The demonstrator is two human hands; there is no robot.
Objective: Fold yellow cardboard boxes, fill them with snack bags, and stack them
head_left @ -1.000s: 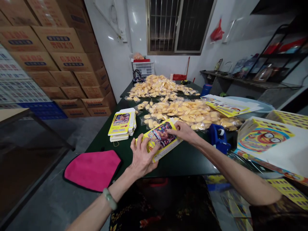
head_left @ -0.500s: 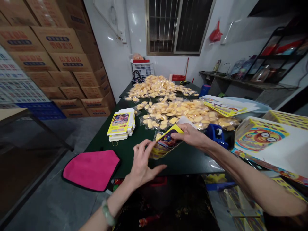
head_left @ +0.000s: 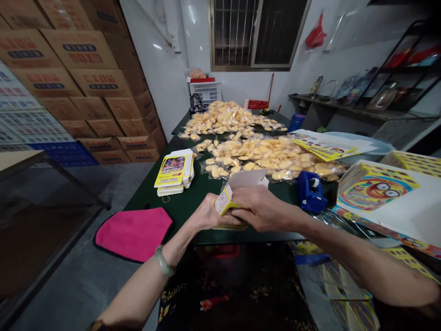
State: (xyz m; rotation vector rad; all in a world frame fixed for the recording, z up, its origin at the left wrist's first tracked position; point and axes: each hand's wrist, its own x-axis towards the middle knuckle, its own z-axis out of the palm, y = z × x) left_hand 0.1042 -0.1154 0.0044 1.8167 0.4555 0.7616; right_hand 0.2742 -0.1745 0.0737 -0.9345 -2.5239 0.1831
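Observation:
Both my hands grip a small yellow carton (head_left: 230, 193) just above the near edge of the dark green table (head_left: 193, 202). My left hand (head_left: 210, 215) holds its lower side from underneath. Over its top and right side my right hand (head_left: 262, 209) is closed. The carton's white inner flap sticks up behind my fingers. A stack of flat yellow cartons (head_left: 175, 172) lies to the left on the table. Clear bags of yellow snack pieces (head_left: 262, 158) are heaped just beyond my hands.
A pink cloth (head_left: 134, 233) hangs over the table's near left corner. A blue tape dispenser (head_left: 310, 191) stands right of my hands. Printed yellow sheets (head_left: 379, 191) pile at the right. Cardboard boxes (head_left: 82, 82) are stacked along the left wall.
The flat printed carton was lifted off the table and turned on edge. My hands closed together around it, nearer to me, and its white inside now faces up.

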